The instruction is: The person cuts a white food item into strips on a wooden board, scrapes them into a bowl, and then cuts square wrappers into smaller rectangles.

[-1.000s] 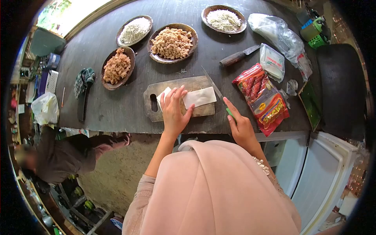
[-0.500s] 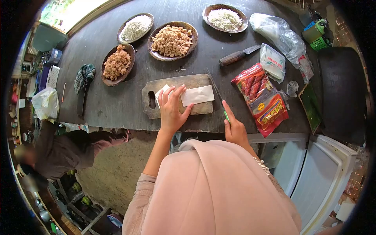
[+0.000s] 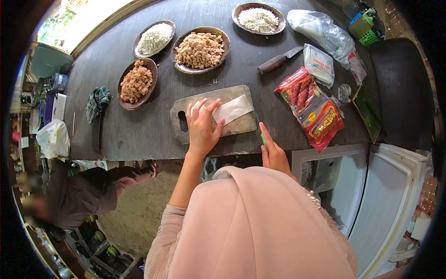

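My left hand (image 3: pixel 203 125) lies with spread fingers on white rectangular pieces on a wooden cutting board (image 3: pixel 238 128). One white sheet (image 3: pixel 233 109) shows to the right of its fingertips. My right hand (image 3: pixel 275 154) is closed round the green handle (image 3: pixel 263 139) of a thin knife, whose blade is hard to make out against the board's right edge. Beyond the board stand a bowl of brown crumbly pieces (image 3: pixel 200 50) and a smaller one of reddish-brown pieces (image 3: pixel 136 83).
Two bowls of white shreds (image 3: pixel 154 39) (image 3: pixel 259 20) stand farther back. A wooden-handled knife (image 3: pixel 273 63), a red sausage packet (image 3: pixel 310 109) and plastic bags (image 3: pixel 320 35) lie at the right. A person (image 3: pixel 86 190) is at the lower left, an open white door (image 3: pixel 388 200) at the lower right.
The knife in my right hand has come down and left, its blade now close to the board's right edge. The view has turned slightly. My left hand stays on the white pieces.
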The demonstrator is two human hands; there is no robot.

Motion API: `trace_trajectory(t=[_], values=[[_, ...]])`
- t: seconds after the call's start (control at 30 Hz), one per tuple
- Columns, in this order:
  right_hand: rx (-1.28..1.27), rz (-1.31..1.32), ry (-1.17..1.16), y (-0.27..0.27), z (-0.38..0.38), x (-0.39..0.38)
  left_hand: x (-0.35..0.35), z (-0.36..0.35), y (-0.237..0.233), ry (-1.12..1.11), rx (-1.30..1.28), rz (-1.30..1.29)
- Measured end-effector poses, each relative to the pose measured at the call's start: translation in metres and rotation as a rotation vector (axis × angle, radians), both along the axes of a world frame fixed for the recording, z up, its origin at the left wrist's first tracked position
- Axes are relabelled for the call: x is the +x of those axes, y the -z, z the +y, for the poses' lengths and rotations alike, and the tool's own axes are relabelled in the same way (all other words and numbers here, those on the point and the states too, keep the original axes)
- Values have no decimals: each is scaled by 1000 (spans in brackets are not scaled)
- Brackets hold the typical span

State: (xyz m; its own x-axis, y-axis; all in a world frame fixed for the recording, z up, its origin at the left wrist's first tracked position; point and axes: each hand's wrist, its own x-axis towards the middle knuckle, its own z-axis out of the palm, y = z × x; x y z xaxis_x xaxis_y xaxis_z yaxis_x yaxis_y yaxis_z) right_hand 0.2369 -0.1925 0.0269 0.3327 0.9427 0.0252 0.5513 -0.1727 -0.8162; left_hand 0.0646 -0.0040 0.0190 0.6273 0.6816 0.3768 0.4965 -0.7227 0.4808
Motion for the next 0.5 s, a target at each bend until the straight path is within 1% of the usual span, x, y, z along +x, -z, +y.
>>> trace_trajectory(t=[0.07,0.2,0.27,0.37,0.4,0.47,0.5], values=[[-83,12,-27,-5,-2,-8,-3,4,1,-4,33,2],[-45,5,37,-11,1,-23,-9,7,-10,64,-8,-44],[111,-52,85,-12,5,-24,-14,11,-12,100,-14,-10],[154,-79,85,-13,9,-26,-19,20,-10,138,-49,14],[151,-80,93,-14,8,-26,-20,22,-9,146,-52,13],[16,-124,1,-15,6,-26,-21,26,-9,196,-70,0],[13,-126,9,-16,6,-29,-21,27,-10,206,-72,-2]])
